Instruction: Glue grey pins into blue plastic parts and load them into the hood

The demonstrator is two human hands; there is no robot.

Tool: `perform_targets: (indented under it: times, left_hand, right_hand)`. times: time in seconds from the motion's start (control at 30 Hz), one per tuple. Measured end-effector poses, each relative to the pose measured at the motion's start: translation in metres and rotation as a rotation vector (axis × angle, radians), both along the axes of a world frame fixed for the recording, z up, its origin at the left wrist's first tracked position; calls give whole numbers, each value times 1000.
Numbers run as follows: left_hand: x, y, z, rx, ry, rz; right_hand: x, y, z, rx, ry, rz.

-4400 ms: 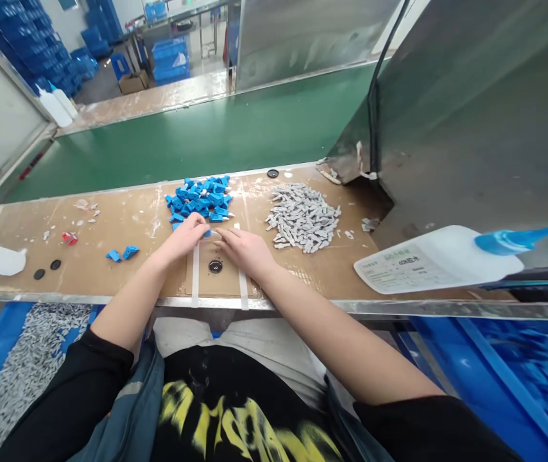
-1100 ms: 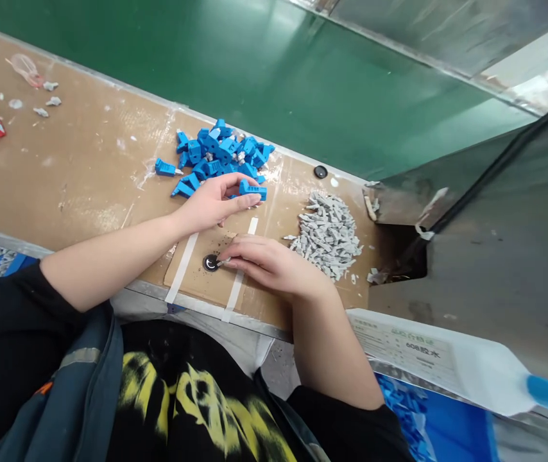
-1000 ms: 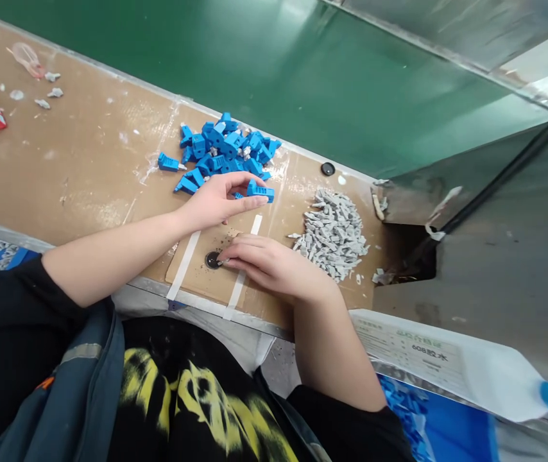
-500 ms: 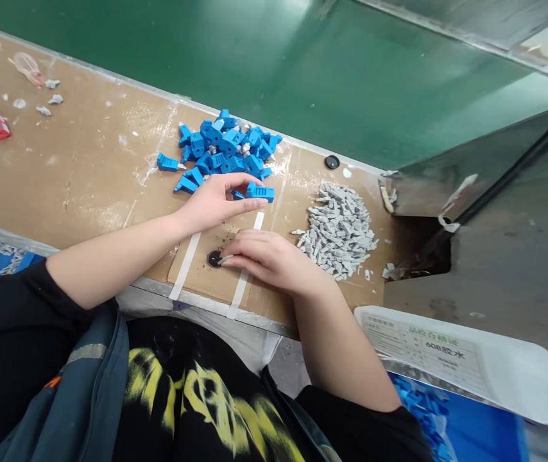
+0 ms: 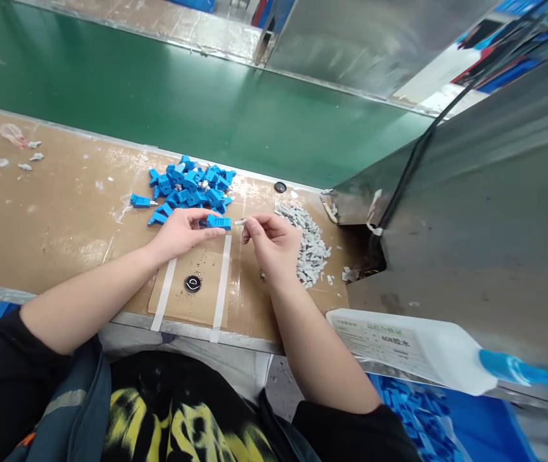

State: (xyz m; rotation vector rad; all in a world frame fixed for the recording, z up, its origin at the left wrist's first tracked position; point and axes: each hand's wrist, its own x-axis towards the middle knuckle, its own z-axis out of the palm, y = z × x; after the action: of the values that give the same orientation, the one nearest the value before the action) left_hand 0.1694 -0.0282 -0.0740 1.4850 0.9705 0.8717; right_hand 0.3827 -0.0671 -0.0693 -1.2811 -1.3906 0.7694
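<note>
Both forearms bare, black sleeves pushed up to the elbows. Left forearm runs in from lower left, wrist straight. Left hand (image 5: 180, 230) palm down, thumb and index finger extended rightward and pinched together at the tips. Right forearm rises from lower right, wrist bent slightly back. Right hand (image 5: 274, 244) raised, thumb and index finger pinched, tips aimed left toward the left fingertips. Other right fingers loosely curled. Fingertips of the two hands near, not touching.
</note>
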Motion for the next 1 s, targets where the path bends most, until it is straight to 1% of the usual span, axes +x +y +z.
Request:
perform_targets:
  times: [0.17,0.23,0.33,0.43,0.53,0.63,0.77,0.93,1.0]
  left_hand:
    - [-1,1,-3,5,16,-20]
    - [-2,1,-2,29,9,-18]
    - [-6,2,3,91,56,3]
    - [-12,2,10,145,187,-21]
    - [-16,3,15,188,310,-79]
    - [-18,6,16,250,427,-124]
    - [-22,9,19,326,563,-176]
    - [-26,9,31,388,777,-257]
    - [-26,8,35,405,828,-280]
  right_hand:
    - [-6,-2,-6,-13,-48,21]
    - [-6,-1,-5,2,-107,44]
    - [0,3,-3,61,-312,148]
    - [8,9,-3,126,-560,268]
    - [11,13,-5,112,-766,310]
    - [8,14,-7,66,-912,336]
    - [4,16,-7,114,-959,399]
    - [2,18,-3,143,-1005,464]
    - [0,17,-3,144,-1026,488]
